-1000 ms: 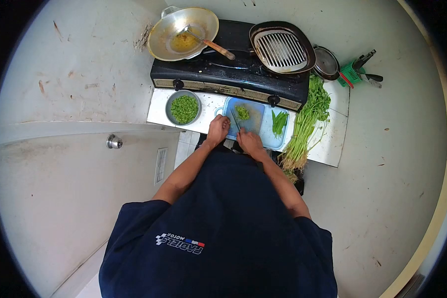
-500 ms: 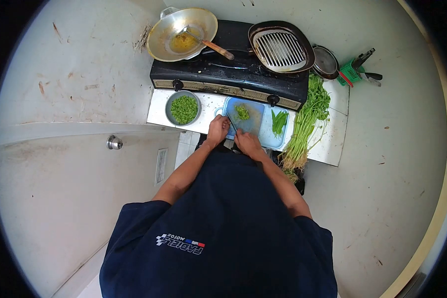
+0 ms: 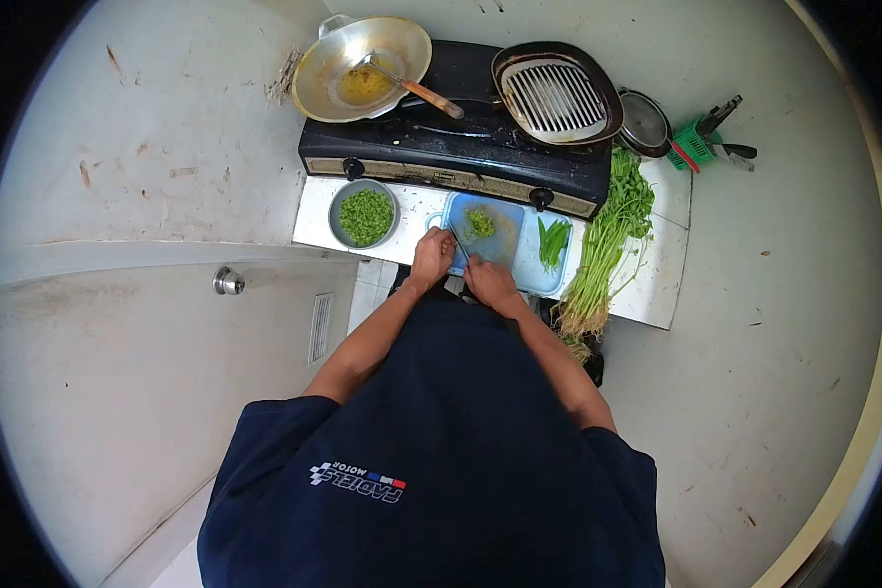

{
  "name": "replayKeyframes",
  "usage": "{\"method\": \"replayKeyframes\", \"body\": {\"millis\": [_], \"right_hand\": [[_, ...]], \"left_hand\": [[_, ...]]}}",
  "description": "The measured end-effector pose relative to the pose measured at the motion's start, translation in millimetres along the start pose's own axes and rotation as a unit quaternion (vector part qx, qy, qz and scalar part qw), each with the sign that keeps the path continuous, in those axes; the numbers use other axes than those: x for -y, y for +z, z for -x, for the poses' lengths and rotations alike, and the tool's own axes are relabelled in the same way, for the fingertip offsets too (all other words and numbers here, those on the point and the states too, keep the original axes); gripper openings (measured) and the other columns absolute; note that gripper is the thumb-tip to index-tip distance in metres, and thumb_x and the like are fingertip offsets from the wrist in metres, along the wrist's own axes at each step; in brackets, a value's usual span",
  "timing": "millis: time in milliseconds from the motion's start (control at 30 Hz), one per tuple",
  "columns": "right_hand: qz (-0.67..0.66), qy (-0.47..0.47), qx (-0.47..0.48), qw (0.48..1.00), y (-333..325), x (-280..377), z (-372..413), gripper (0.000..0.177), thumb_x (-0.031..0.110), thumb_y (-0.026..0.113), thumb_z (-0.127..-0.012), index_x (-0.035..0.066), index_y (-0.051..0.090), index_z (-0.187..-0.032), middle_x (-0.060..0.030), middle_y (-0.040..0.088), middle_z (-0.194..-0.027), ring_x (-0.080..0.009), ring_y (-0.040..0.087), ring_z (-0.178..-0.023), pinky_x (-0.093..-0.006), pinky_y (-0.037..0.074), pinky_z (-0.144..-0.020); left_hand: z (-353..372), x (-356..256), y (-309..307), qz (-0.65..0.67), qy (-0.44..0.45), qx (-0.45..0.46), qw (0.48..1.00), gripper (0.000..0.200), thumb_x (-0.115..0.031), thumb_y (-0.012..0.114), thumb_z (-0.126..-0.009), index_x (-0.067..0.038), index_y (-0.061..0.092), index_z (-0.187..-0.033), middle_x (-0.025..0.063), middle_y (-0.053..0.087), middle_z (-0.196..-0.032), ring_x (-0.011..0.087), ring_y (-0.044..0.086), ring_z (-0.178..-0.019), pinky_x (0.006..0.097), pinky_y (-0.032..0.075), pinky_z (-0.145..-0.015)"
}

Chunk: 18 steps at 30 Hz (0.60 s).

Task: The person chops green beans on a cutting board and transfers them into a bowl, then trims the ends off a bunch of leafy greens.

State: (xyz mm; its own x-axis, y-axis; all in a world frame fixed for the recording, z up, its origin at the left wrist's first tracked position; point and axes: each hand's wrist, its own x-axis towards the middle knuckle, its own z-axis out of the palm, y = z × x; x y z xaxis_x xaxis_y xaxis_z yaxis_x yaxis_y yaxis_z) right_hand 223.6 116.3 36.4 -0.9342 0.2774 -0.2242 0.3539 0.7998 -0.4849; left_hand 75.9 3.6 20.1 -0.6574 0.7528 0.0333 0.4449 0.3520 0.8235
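The fingers of the right hand (image 3: 490, 280) are closed around a knife (image 3: 460, 239), near the middle of the frame. The fingers of the left hand (image 3: 433, 257) are curled in close by the blade, at the left side of the blue board (image 3: 505, 231); I cannot tell if they hold anything. The knife is over the left part of the board, with its blade pointing up and to the left. Just above the hands, a small pile of cut green bits (image 3: 480, 222) lies on the board. Some long green pieces (image 3: 554, 243) lie on the right part of the board. To the left of the board is a gray bowl (image 3: 337, 228) with lots of green bits in it. To the right is a big bunch of leafy greens (image 3: 612, 235), with its roots toward the bottom. Above the board is a black stove (image 3: 451, 147). A big round pan (image 3: 316, 82) sits at its upper left, with a wood-handled spoon (image 3: 431, 98) in it, and a black pan with ridges (image 3: 555, 98) sits at its upper right. Farther right are a round pan (image 3: 644, 122) and a green basket (image 3: 693, 147) with knives in it.
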Motion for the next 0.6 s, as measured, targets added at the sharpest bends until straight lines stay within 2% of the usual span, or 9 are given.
{"method": "replayKeyframes", "body": {"millis": [233,333,433,533,600], "right_hand": [[0.001,0.008,-0.007,1.0,-4.1,1.5,3.2,0.036,0.029,0.05,-0.104,-0.005,0.06,-0.112,-0.0278,0.07,-0.078,-0.046,0.071,-0.076,-0.0543,0.057,-0.072],[0.032,-0.008,-0.039,0.999,0.3,0.9,6.1,0.027,0.025,0.053,-0.1,0.0,0.062,-0.101,-0.0222,0.072,-0.073,-0.0389,0.073,-0.07,-0.0497,0.059,-0.065],[0.03,0.005,-0.037,0.999,6.3,2.3,-2.2,0.027,0.025,0.053,-0.1,0.0,0.061,-0.101,-0.0223,0.072,-0.074,-0.039,0.073,-0.07,-0.0494,0.059,-0.066],[0.04,-0.003,-0.047,0.998,5.7,3.6,-7.5,0.027,0.026,0.053,-0.101,0.0,0.061,-0.102,-0.0223,0.072,-0.076,-0.0394,0.073,-0.071,-0.0493,0.059,-0.067],[0.031,-0.005,-0.041,0.999,3.0,3.2,-4.3,0.028,0.026,0.053,-0.101,0.0,0.061,-0.102,-0.0225,0.072,-0.077,-0.0396,0.073,-0.073,-0.0493,0.059,-0.069]], "left_hand": [[-0.5,0.7,0.8,-0.003,-0.005,-0.003,1.0,0.009,0.002,0.068,-0.084,0.001,0.07,-0.093,0.0139,0.064,-0.087,0.0277,0.068,-0.074,0.0365,0.057,-0.07],[-0.2,3.6,3.0,-0.007,0.001,-0.013,1.0,0.008,0.002,0.069,-0.084,0.001,0.07,-0.092,0.0138,0.063,-0.086,0.0266,0.067,-0.073,0.0361,0.057,-0.07],[-1.3,-0.3,3.2,0.003,0.001,-0.026,1.0,0.007,0.005,0.066,-0.081,0.001,0.068,-0.087,0.0133,0.059,-0.081,0.0262,0.063,-0.069,0.0356,0.054,-0.066],[-1.1,-2.3,0.3,-0.024,0.007,-0.019,1.0,0.008,0.006,0.065,-0.08,0.001,0.068,-0.086,0.013,0.059,-0.081,0.0256,0.063,-0.068,0.035,0.054,-0.066],[-1.0,-1.9,1.7,0.003,-0.002,-0.025,1.0,0.009,0.006,0.065,-0.079,0.001,0.068,-0.086,0.0129,0.06,-0.081,0.0251,0.063,-0.068,0.0345,0.054,-0.066]]}}
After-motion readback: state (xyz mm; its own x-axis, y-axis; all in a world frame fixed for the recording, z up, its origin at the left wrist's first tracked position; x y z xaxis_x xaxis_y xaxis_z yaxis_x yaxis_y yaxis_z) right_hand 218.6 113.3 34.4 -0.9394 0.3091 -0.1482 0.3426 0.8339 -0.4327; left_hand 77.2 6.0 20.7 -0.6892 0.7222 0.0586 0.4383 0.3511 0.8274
